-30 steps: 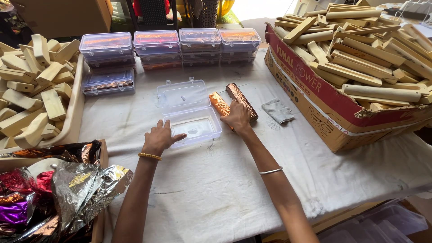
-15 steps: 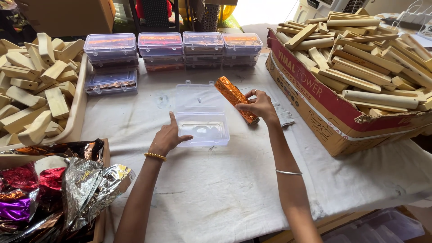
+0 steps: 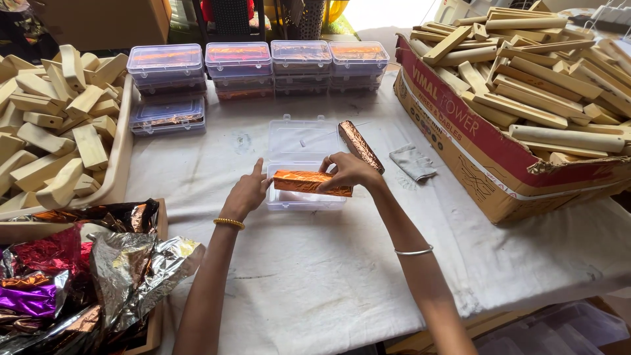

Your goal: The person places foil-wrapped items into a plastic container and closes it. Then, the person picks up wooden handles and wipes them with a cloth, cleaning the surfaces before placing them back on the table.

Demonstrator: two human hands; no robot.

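Head view, looking down at my two bare hands over a bench [image 3: 315, 289] covered in white cloth.

My right hand [image 3: 348, 172] has its grip closed on a copper foil-wrapped bar [image 3: 309, 183], pinching the bar's right end so that it lies level and crosswise. The bar sits right over the open clear plastic box [image 3: 299, 197], resting on or just above its tray; I cannot tell which. The box's lid [image 3: 303, 138] lies flat just beyond my grip.

My left hand [image 3: 246, 196] is at the left edge of the box, fingers loosely spread and the forefinger pointing up. It touches the box side and grips nothing. The bar's left end is just beside those fingers.

Just beyond my right hand a second foil-wrapped bar [image 3: 360, 146] lies at a slant on the cloth. Further right of it is a small grey folded cloth [image 3: 413, 162].

Beyond the lid stand stacks of closed clear boxes [image 3: 238, 66] in a row, with wrapped bars inside.

Far right of my grip, a large cardboard carton [image 3: 473, 151] holds bare wooden sticks [image 3: 545, 79]. Far left, a tray [image 3: 121, 151] is heaped with pale wooden blocks [image 3: 52, 125]. Nearer me on the left, a wooden crate holds crumpled foil sheets [image 3: 85, 276] in silver, red and purple.
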